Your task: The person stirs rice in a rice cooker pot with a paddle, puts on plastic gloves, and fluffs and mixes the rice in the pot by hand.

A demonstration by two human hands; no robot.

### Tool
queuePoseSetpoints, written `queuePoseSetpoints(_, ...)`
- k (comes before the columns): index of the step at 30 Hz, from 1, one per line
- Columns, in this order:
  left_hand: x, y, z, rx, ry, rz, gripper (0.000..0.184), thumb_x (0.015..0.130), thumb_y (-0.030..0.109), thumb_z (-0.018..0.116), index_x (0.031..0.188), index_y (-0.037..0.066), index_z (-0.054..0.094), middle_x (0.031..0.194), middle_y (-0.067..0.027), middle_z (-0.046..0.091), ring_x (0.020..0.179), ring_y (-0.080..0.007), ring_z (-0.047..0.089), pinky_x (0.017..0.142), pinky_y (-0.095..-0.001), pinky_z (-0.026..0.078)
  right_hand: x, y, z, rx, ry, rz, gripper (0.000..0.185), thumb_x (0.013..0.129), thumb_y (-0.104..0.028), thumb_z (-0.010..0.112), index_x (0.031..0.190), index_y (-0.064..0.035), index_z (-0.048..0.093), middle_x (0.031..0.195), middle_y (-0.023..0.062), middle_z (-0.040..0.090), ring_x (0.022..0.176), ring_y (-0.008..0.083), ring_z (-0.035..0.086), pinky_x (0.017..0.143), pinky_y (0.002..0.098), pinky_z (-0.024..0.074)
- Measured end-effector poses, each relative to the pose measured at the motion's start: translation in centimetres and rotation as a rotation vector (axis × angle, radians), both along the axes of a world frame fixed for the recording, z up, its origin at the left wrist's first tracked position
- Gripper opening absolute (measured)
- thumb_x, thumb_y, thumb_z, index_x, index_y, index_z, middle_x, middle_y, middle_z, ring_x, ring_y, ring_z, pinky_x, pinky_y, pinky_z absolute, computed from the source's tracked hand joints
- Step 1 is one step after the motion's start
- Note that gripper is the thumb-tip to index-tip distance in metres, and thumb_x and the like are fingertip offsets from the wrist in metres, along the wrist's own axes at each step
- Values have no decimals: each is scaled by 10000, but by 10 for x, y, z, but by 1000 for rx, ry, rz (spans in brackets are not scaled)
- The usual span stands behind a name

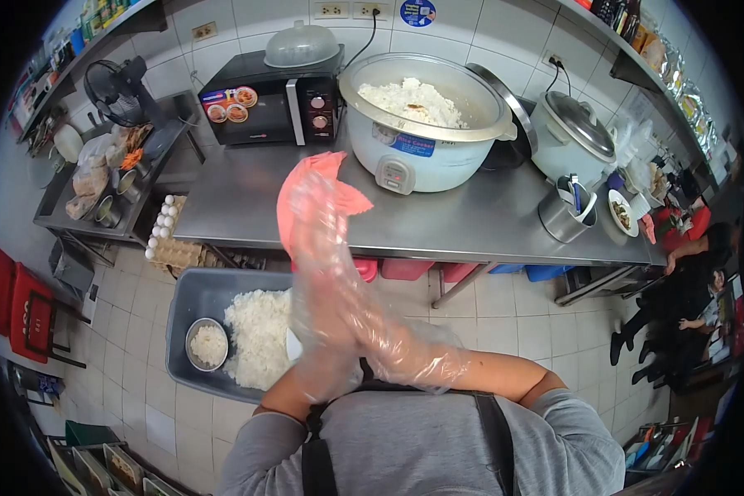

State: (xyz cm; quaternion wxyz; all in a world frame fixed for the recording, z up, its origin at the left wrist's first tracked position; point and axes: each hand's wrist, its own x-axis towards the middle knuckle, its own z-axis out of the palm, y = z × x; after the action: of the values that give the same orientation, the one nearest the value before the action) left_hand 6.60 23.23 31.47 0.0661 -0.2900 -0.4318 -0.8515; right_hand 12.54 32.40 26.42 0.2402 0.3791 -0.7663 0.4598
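Clear plastic gloves cover both my hands and forearms, which cross and overlap in front of me. My right hand (316, 207) reaches forward over the front of the steel table and grips a pink cloth (351, 197); glare on the plastic blurs its fingers. Lower down, my left hand (322, 322) lies against the right forearm, its fingers hidden by the crinkled film. Beside it, a white object (293, 344) partly shows over the cooked rice (258, 335) in a grey tub (178, 318). A metal bowl (192, 360) of rice sits in that tub.
On the steel table (488, 219) stand a large rice cooker (364, 149) full of rice, a microwave (260, 103), a smaller lidded cooker (554, 145) and a metal container (558, 217) of utensils. Egg trays (174, 248) sit beside the tub. People in dark clothes (678, 306) are at right.
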Motion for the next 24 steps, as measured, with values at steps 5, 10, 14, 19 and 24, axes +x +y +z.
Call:
queuePoseSetpoints(5,-79,38,36,62,117,78,701,1006,470,454,1463,-43,313,1526,-184,336,1445,-278,277,1177,-450,239,-38,64,22,126,-86,153,716,846,108,462,1520,5,242,1581,239,213,1471,381,210,1184,522,201)
queuePoseSetpoints(10,-114,88,56,-275,30,48,448,964,344,602,1248,-2,593,1172,-115,635,1141,-205,570,1014,-368,429,-61,188,36,-128,-204,-173,568,979,-27,420,1524,-35,259,1590,199,219,1472,396,186,1196,525,165)
queuePoseSetpoints(14,-109,170,46,-982,267,-299,439,889,346,700,1211,56,625,1106,-90,646,1061,-216,595,893,-368,486,-110,261,64,-700,42,-241,889,914,-384,612,1570,-167,52,1633,137,36,1486,406,93,1185,563,157)
queuePoseSetpoints(19,-130,291,-22,-1115,524,-458,248,934,253,635,1100,71,656,1097,-136,641,982,-347,598,840,-423,471,-166,331,82,-790,90,-210,1120,806,-611,659,1568,-215,-60,1636,107,-67,1494,397,38,1190,564,111)
queuePoseSetpoints(24,-137,330,-20,-1137,527,-486,201,943,257,617,1002,69,655,1029,-139,637,971,-358,594,839,-443,463,-212,390,73,-614,124,-102,835,923,-513,550,1545,-117,159,1607,159,133,1481,390,136,1193,529,127)
